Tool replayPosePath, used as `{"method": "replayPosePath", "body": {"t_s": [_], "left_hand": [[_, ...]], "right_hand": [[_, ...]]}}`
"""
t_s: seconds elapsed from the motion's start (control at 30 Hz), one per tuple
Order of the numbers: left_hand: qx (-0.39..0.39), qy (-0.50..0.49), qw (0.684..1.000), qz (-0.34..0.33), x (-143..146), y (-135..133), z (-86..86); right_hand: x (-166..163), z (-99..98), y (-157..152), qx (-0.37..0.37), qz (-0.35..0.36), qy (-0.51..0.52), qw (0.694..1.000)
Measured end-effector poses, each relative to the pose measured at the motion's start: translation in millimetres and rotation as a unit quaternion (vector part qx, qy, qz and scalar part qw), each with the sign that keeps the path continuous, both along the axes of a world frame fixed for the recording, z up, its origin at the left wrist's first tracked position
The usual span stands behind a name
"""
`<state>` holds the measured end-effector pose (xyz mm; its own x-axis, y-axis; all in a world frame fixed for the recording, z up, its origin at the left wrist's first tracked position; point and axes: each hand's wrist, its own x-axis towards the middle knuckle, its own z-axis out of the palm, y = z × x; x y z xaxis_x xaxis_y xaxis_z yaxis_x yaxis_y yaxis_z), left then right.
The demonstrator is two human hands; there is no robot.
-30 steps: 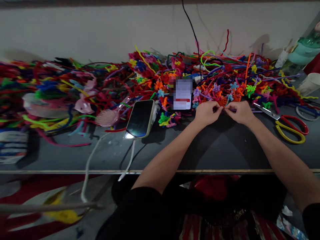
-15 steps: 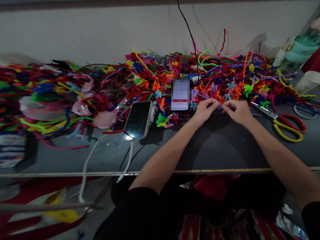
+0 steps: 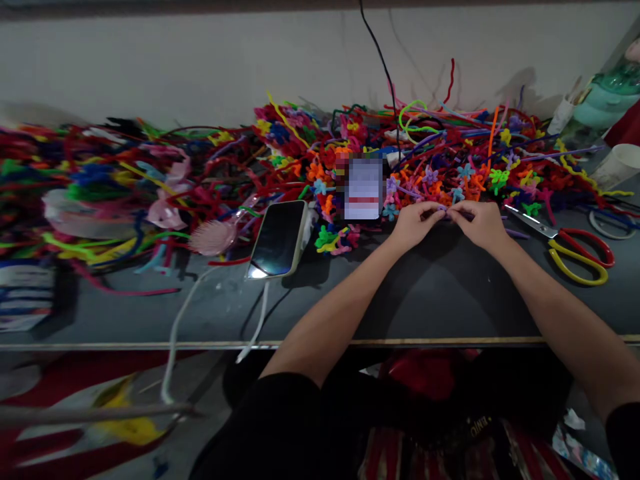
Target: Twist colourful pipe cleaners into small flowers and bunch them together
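Note:
My left hand (image 3: 416, 224) and my right hand (image 3: 477, 221) meet over the dark grey table, thumbs and fingertips pinched close together. Between them is a purple pipe cleaner (image 3: 444, 211), mostly covered by the fingers; its exact shape is too small to tell. Just beyond the hands lies a heap of pipe-cleaner flowers, with a light blue flower (image 3: 465, 173) and an orange flower (image 3: 437, 192) among them. Scissors (image 3: 556, 233) with one red and one yellow handle rest to the right of my right hand, blades pointing away and left.
Left of my hands, a phone with a blurred screen (image 3: 364, 190) leans on the heap. A dark-screened phone (image 3: 278, 239), a pink hairbrush (image 3: 213, 237) and a white cable (image 3: 176, 320) lie further left. A paper cup (image 3: 623, 167) stands at right. A black cord (image 3: 377, 47) hangs down behind.
Both hands remain pinched at the purple pipe cleaner, their fingertips slightly shifted and bent closer around it. The whole view has moved a little; the other things lie as before.

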<state>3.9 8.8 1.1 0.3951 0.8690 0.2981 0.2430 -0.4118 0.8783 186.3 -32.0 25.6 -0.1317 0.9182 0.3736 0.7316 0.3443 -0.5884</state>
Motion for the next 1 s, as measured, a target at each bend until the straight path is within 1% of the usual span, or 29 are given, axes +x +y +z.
{"method": "replayPosePath", "body": {"t_s": [0.07, 0.1, 0.17, 0.23, 0.3, 0.37, 0.43, 0.5, 0.57, 0.63, 0.73, 0.8, 0.9, 1.0], "left_hand": [[0.047, 0.062, 0.997, 0.004, -0.6, -2.5, 3.0], [0.057, 0.077, 0.995, 0.009, -0.8, -3.6, 4.6], [0.058, 0.076, 0.995, 0.028, -0.8, -4.6, 7.2], [0.047, 0.052, 0.996, 0.055, -0.9, -3.2, 7.9], [0.018, 0.022, 0.997, 0.073, -1.3, 0.0, 6.6], [-0.024, -0.006, 0.998, 0.065, -1.6, 2.9, 4.8], [-0.052, -0.028, 0.998, 0.026, -1.8, 3.6, 4.0], [-0.057, -0.041, 0.997, -0.026, -1.2, 1.5, 4.7], [-0.051, -0.044, 0.996, -0.061, 0.0, -2.3, 6.6], [-0.039, -0.049, 0.996, -0.069, 1.5, -5.9, 8.4], [-0.029, -0.074, 0.996, -0.049, 3.1, -9.0, 9.8], [-0.027, -0.098, 0.995, -0.014, 3.2, -9.4, 9.9], [-0.024, -0.120, 0.992, 0.036, 1.9, -8.6, 10.1], [-0.023, -0.129, 0.990, 0.058, 0.6, -7.8, 11.0]], "right_hand": [[0.9, -1.1, -0.8, 0.010, -0.007, -0.075, 0.997], [1.2, -1.2, -1.3, 0.014, -0.009, -0.101, 0.995], [1.9, -0.3, -1.9, 0.025, -0.007, -0.122, 0.992], [3.9, 1.8, -1.9, 0.039, -0.006, -0.118, 0.992], [8.1, 3.8, -1.0, 0.053, -0.018, -0.110, 0.992], [13.7, 4.7, 1.1, 0.065, -0.044, -0.101, 0.992], [18.1, 3.7, 3.7, 0.071, -0.075, -0.073, 0.992], [18.2, 0.8, 6.2, 0.070, -0.091, -0.009, 0.993], [12.9, -3.3, 7.2, 0.054, -0.085, 0.084, 0.991], [4.0, -7.2, 6.0, 0.023, -0.060, 0.173, 0.983], [-8.3, -10.2, 1.0, -0.014, -0.013, 0.252, 0.968], [-12.5, -9.4, -2.5, -0.013, 0.005, 0.277, 0.961], [-13.9, -6.2, -5.7, 0.006, 0.022, 0.287, 0.958], [-13.7, -4.1, -6.8, 0.023, 0.027, 0.278, 0.960]]}}
